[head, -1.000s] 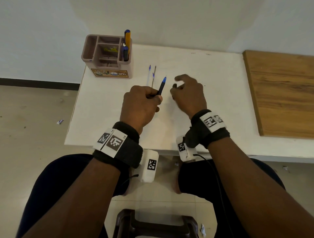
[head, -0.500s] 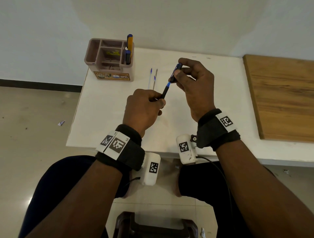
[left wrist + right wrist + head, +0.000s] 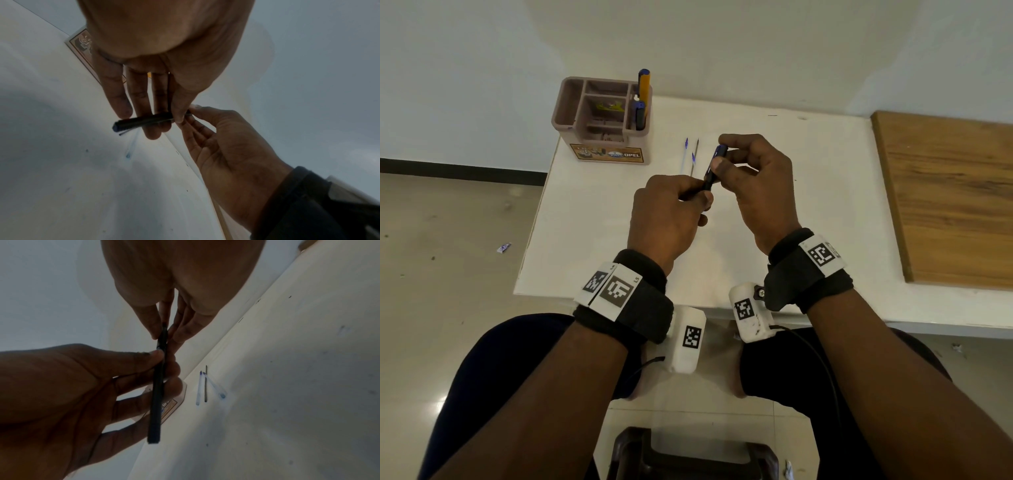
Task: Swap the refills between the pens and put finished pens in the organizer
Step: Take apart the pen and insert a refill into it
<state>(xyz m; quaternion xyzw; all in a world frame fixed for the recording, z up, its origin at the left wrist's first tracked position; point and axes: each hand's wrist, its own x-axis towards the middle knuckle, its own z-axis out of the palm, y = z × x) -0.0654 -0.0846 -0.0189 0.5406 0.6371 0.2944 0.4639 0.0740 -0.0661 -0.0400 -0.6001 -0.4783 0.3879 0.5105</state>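
Note:
A slim black pen (image 3: 709, 180) is held above the white table (image 3: 825, 192) between both hands. My left hand (image 3: 698, 198) grips its lower barrel (image 3: 144, 121). My right hand (image 3: 720, 159) pinches the dark blue cap (image 3: 720, 150) at the pen's upper end, and the cap covers the tip. In the right wrist view the pen (image 3: 157, 394) runs lengthwise between the two hands. Three loose refills (image 3: 690, 156) lie on the table just beyond the hands, two clear with blue tips and one dark (image 3: 205, 384). The brown organizer (image 3: 571, 102) stands at the far left corner.
The organizer's right slot holds an orange pen (image 3: 644, 85) and a dark blue pen (image 3: 640, 116). A wooden board (image 3: 945, 198) covers the table's right side. A dark stool (image 3: 688, 455) sits on the floor between my knees.
My right hand lifted the cap from the table, brought it over the pen's blue tip and lowered it onto the pen. My left hand kept hold of the barrel.

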